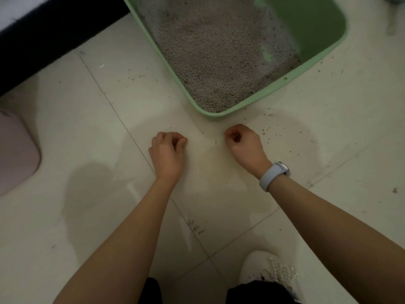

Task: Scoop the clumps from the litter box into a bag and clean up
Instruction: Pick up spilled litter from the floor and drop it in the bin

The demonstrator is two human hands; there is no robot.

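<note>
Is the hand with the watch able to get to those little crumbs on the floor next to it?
Probably yes. The right hand is low over the floor, and the scattered litter bits lie just beside it with nothing between.

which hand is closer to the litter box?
Right. The right hand sits just below the litter box's near corner; the left hand is farther off, below and to the left.

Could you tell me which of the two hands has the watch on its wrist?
The right hand, the one nearer the scattered litter grains, has a pale watch on its wrist; the left hand has a bare wrist.
</note>
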